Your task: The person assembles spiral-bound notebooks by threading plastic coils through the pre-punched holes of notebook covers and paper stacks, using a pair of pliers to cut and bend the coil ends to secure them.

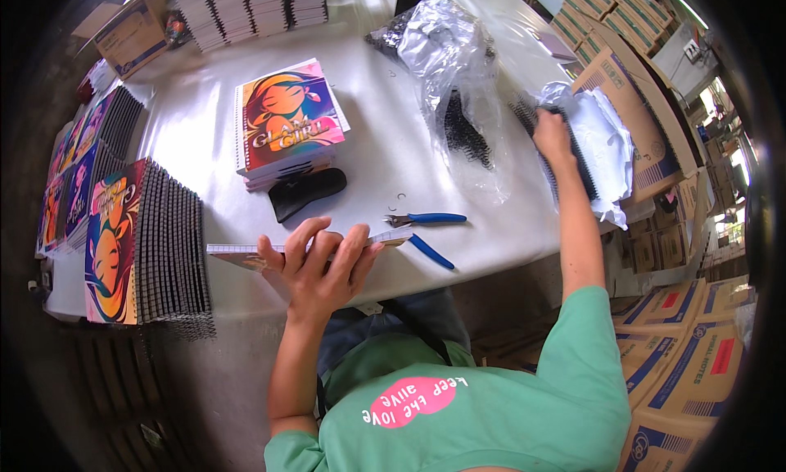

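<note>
In my left hand (318, 267) a thin notebook (233, 252) is gripped near the table's front edge, turned so that mostly its page edge shows. My right hand (554, 134) reaches to the far right, its fingers closed in among black spiral binding coils (583, 165) that lie on crumpled white wrapping (604, 140). How many coils it grips cannot be made out. Just beyond the notebook lies a pair of blue-handled cutting pliers (438, 218), one handle partly under the notebook's edge. A black curved object (307, 194) rests beside a stack of colourful-covered notebooks (291, 116).
More black coils (467, 128) sit in a clear plastic bag (446, 42). Coil-bound notebooks stand in stacks (172, 243) at the left and in white-paged piles (246, 13) at the back. An open carton (634, 116) borders the right side; closed cartons (688, 357) are piled below.
</note>
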`<state>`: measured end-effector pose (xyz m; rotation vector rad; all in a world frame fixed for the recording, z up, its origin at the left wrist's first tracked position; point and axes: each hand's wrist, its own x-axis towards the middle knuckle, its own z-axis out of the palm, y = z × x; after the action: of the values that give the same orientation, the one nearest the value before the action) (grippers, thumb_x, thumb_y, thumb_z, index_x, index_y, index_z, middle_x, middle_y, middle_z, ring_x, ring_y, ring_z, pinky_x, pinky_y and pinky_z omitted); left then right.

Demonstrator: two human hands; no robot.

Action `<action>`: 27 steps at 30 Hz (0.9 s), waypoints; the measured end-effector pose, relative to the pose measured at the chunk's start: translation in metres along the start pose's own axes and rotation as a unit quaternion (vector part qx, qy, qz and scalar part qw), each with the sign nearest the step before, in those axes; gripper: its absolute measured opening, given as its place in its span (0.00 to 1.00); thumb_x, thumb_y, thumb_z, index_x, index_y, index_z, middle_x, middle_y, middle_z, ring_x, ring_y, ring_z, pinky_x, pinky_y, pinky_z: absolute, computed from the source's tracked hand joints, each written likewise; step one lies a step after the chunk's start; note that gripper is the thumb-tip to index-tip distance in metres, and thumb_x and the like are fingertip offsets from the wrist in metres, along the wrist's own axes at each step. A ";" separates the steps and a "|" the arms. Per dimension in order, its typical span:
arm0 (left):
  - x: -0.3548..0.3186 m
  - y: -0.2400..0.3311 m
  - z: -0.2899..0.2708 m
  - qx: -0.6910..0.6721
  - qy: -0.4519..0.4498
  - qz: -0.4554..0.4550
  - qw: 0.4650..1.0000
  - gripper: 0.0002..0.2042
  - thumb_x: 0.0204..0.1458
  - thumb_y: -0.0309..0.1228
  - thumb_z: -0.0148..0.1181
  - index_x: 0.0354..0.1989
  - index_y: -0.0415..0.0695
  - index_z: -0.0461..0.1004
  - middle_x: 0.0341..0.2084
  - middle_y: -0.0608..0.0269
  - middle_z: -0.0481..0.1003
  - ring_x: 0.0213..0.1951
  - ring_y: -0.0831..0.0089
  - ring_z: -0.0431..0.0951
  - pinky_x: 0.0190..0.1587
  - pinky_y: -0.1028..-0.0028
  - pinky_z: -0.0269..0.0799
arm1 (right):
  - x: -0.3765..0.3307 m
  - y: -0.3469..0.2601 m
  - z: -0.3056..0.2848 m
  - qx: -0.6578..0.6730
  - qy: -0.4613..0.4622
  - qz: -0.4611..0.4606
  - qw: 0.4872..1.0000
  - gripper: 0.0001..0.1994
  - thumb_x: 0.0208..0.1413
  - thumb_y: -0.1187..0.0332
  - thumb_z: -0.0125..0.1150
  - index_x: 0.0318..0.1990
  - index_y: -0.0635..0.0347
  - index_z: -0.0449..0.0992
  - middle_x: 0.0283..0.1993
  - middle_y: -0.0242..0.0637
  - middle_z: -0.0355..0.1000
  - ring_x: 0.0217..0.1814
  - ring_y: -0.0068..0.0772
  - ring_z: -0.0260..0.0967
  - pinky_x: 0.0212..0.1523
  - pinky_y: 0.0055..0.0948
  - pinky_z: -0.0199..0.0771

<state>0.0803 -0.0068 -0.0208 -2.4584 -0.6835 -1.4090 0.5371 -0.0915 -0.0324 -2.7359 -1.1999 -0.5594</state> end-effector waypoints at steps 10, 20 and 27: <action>-0.001 0.001 0.005 -0.009 0.023 0.014 1.000 0.14 0.41 0.46 0.65 0.39 0.66 0.77 0.20 0.76 0.60 0.44 0.76 0.71 0.65 0.48 0.17 | 0.013 0.007 -0.054 0.093 0.029 -0.030 0.995 0.20 0.48 0.78 0.48 0.51 0.58 0.68 0.39 0.50 0.72 0.43 0.52 0.69 0.46 0.42 0.69; -0.006 0.004 0.004 -0.086 0.013 -0.034 0.996 0.13 0.37 0.44 0.67 0.33 0.61 0.77 0.25 0.74 0.67 0.51 0.68 0.69 0.65 0.47 0.16 | -0.156 -0.150 -0.157 0.621 -0.229 -0.207 0.721 0.15 0.56 0.76 0.53 0.51 0.60 0.73 0.45 0.34 0.73 0.42 0.18 0.67 0.44 0.21 0.66; -0.001 0.006 0.000 -0.108 0.004 -0.045 0.993 0.14 0.37 0.42 0.67 0.35 0.60 0.78 0.24 0.73 0.66 0.49 0.69 0.70 0.66 0.51 0.19 | -0.156 -0.175 -0.152 0.550 -0.110 -0.226 0.797 0.13 0.50 0.80 0.56 0.43 0.55 0.78 0.27 0.32 0.69 0.32 0.24 0.68 0.33 0.23 0.67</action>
<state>0.0829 -0.0123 -0.0214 -2.6122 -0.6806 -1.6041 0.2684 -0.1159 0.0415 -1.5304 -1.5427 0.3893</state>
